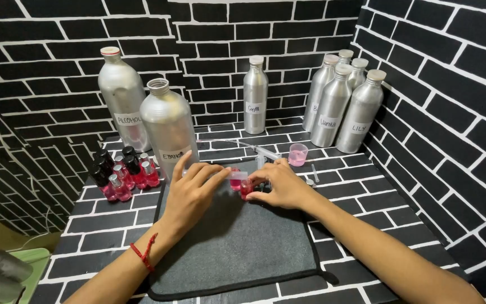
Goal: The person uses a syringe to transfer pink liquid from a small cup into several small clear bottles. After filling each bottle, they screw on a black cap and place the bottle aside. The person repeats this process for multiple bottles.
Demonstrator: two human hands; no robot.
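My left hand (193, 191) holds a clear syringe (236, 175) with pink liquid, lying sideways over the dark grey mat (237, 247). The syringe's tip sits just above a small glass bottle (247, 188) of pink liquid, and another pink bottle stands close beside it. My right hand (283, 183) grips the small bottle with its fingertips, steadying it upright on the mat's far edge. A red string bracelet is on my left wrist.
A cluster of small pink bottles with black caps (120, 171) stands left of the mat. Two large aluminium bottles (170, 126) rise behind them, one (255, 94) at the back centre, several (344, 107) at the right. A small pink cup (298, 154) and second syringe (265, 151) lie behind my hands.
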